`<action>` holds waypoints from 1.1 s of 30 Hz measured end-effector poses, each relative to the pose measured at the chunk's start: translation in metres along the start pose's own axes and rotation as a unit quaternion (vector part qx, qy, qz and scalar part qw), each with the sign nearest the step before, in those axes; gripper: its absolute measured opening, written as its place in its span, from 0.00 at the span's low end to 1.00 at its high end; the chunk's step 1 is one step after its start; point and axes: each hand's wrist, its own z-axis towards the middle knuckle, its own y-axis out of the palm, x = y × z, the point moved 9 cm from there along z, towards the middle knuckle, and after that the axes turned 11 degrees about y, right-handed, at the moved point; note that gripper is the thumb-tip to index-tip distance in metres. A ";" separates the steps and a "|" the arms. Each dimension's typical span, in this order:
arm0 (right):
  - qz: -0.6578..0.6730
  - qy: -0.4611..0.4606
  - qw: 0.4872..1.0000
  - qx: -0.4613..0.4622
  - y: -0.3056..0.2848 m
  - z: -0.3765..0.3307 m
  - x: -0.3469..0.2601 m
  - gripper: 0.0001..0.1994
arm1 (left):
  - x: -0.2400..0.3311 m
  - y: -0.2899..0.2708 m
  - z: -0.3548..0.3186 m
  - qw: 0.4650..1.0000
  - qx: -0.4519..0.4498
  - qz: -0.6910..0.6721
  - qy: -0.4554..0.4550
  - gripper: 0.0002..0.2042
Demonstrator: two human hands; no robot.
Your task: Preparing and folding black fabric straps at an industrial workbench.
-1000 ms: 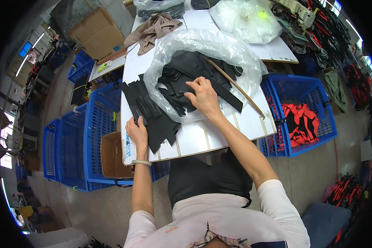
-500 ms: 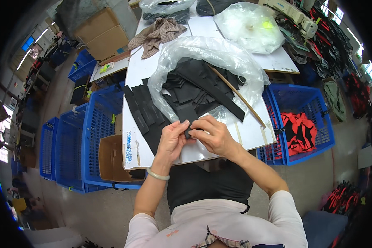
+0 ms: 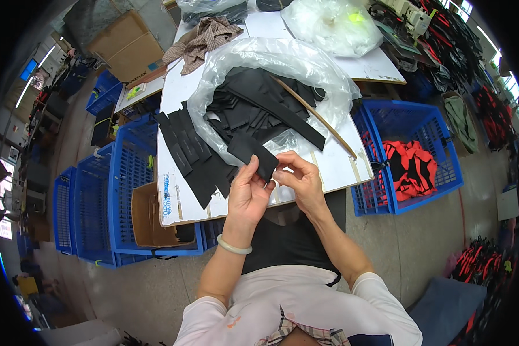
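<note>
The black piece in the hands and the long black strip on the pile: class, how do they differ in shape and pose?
Shape: the held piece looks shorter and broader; the long strip is narrow.
Pose: the held piece is in the left hand, with the right hand at its edge; the long strip lies untouched.
Shared: both are black.

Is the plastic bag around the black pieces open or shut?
Open: the mouth of the plastic bag is spread wide, baring the black pieces inside.
</note>
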 end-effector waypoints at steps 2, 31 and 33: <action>0.019 -0.003 1.000 -0.006 0.001 -0.004 0.002 0.14 | -0.008 0.003 0.001 0.997 -0.051 -0.056 -0.027 0.09; -0.482 -0.235 0.826 0.176 0.019 -0.047 -0.064 0.11 | 0.017 0.043 -0.051 0.803 -0.164 0.416 0.395 0.21; -0.513 -0.239 0.808 0.163 0.014 -0.050 -0.067 0.10 | 0.005 0.043 -0.047 0.808 -0.172 0.392 0.406 0.12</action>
